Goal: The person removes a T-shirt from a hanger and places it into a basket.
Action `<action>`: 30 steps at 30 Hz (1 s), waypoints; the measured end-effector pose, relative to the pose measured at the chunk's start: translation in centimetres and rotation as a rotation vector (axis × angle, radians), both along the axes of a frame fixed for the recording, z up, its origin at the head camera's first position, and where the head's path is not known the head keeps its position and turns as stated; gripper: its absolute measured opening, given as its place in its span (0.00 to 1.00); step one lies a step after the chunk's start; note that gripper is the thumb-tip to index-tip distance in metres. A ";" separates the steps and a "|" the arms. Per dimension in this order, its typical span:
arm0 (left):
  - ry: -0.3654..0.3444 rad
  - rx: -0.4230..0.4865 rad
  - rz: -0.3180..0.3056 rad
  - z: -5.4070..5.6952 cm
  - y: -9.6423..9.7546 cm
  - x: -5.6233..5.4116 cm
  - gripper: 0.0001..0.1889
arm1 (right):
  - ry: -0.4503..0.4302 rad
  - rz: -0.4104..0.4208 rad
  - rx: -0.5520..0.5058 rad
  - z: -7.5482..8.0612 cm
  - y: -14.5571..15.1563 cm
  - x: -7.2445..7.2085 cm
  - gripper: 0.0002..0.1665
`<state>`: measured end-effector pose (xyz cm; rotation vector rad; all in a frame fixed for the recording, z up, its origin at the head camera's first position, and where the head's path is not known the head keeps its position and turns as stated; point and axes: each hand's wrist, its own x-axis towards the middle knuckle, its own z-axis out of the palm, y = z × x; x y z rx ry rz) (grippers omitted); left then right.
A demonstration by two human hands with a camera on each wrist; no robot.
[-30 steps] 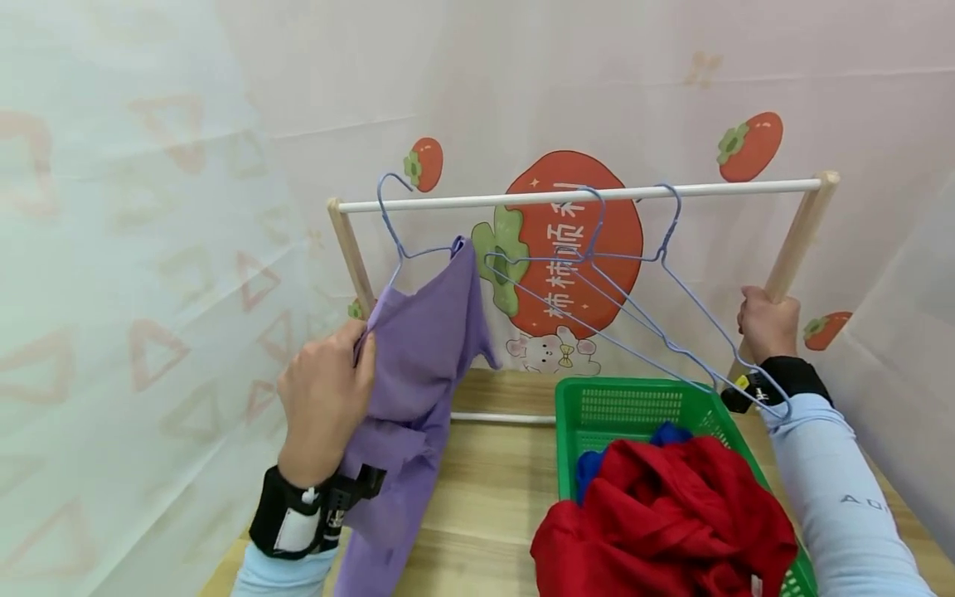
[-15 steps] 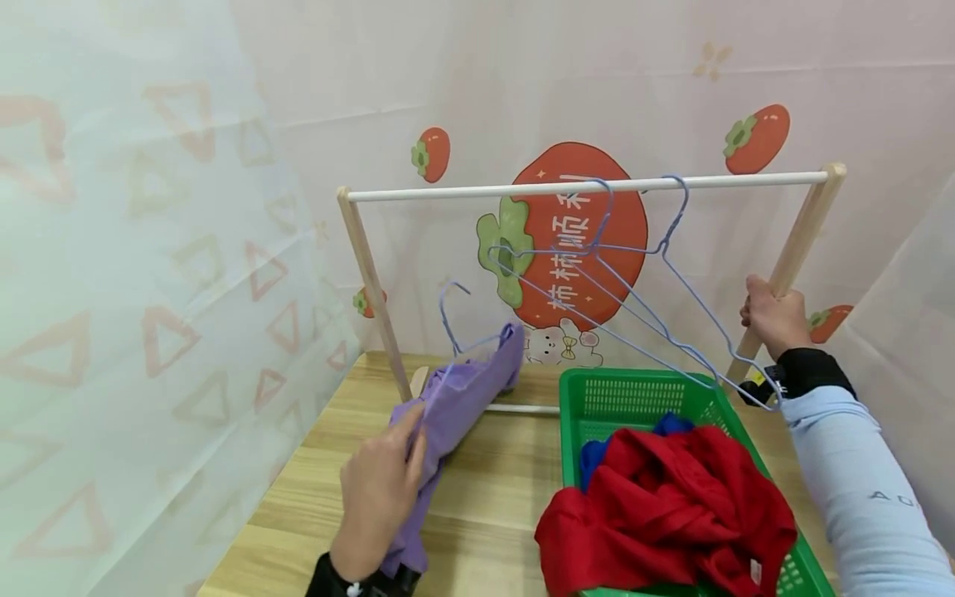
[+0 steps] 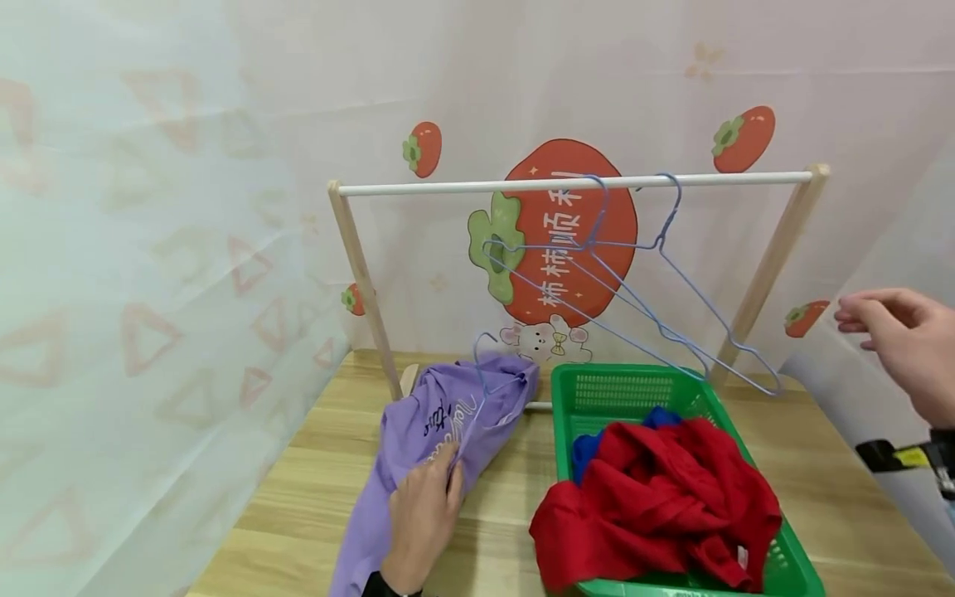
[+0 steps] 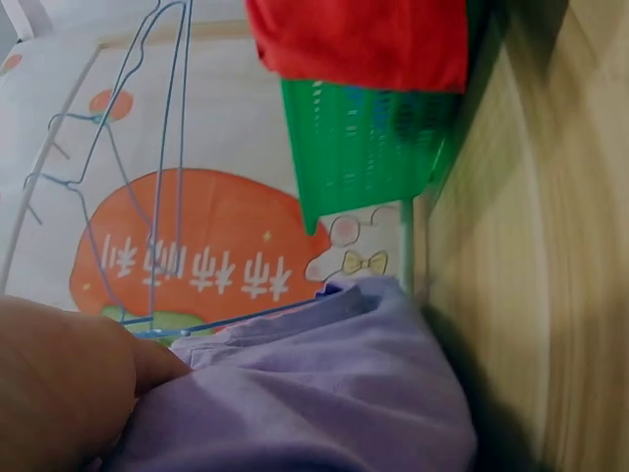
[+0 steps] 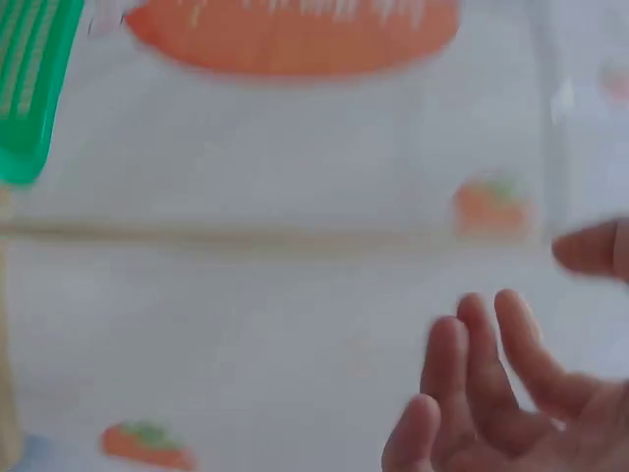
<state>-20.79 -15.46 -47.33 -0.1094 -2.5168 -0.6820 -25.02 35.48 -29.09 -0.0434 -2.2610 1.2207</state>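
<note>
My left hand [image 3: 425, 518] pinches the near edge of a purple shirt [image 3: 410, 419] together with the blue wire hanger [image 3: 477, 361] inside it. The shirt leans low over the table at the left, with lettering on its upper side and the hanger's hook sticking up from the neck. In the left wrist view, my left hand [image 4: 69, 379] covers part of the shirt [image 4: 324, 403]. My right hand [image 3: 906, 340] is in the air to the right of the rack, holding nothing. In the right wrist view its fingers [image 5: 482, 374] are spread and slightly bent.
Two bare blue hangers [image 3: 664, 215] hang from the white bar [image 3: 448, 188] of a wooden rack [image 3: 772, 265]. Right of the shirt, a green basket [image 3: 563, 414] holds red clothing [image 3: 664, 497] and a blue garment [image 3: 585, 454] on the wooden table [image 3: 283, 531].
The hanger with the purple shirt has come off the bar, and my left hand has lowered it rightward toward the table. My right hand has let go of the rack's right post and moved right.
</note>
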 end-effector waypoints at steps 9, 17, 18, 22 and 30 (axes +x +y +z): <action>-0.014 0.058 -0.014 0.4 1.7 -0.3 0.06 | -0.101 0.405 0.285 1.3 -14.3 4.8 0.12; 0.043 0.153 0.018 1.9 4.5 -0.7 0.03 | -0.588 0.675 -0.059 -2.5 -26.6 -2.6 0.28; 0.052 0.156 0.023 2.0 4.8 -0.8 0.03 | -0.620 0.666 -0.129 -3.4 -27.7 -3.6 0.28; 0.026 0.146 0.026 2.3 5.9 -1.0 0.03 | -0.679 0.619 -0.335 -7.2 -31.1 -6.5 0.25; 0.093 0.036 0.023 0.7 6.4 -1.0 0.11 | -0.506 0.495 -0.099 -10.4 -34.1 -7.3 0.25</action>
